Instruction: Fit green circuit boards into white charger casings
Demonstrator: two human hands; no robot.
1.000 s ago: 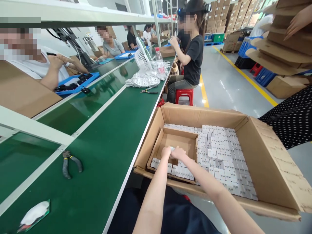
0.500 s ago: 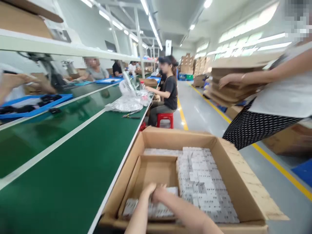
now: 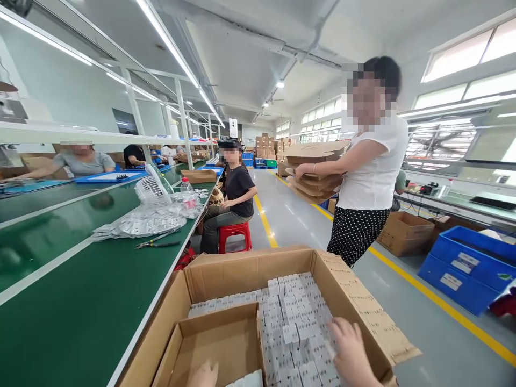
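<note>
A large open cardboard carton [image 3: 250,266] stands in front of me. White rectangular blocks with small dark marks [image 3: 296,317] fill its right side in rows, some stacked higher. In its left part sits a smaller cardboard tray [image 3: 220,333], with a few white blocks [image 3: 248,379] near its front. My left hand [image 3: 205,374] is at the bottom edge over this tray, slightly blurred, its visible fingertips apart and no object seen in it. At the carton's right side, my right hand [image 3: 350,346] reaches over the blocks with fingers spread, holding nothing visible.
Left of the carton runs a green conveyor table [image 3: 80,317] bearing pliers [image 3: 157,242], clear plastic bags [image 3: 145,221], a white slotted part [image 3: 153,191] and a bottle [image 3: 187,193]. A co-worker [image 3: 239,188] sits beyond; another person [image 3: 368,161] carries flat cardboard at right. Blue crates [image 3: 463,269] stand rightward.
My hands, earlier together over the blocks in the small tray, have separated; the right moved to the carton's right side. My view tilted up and turned right. The seated co-worker's arm left the table.
</note>
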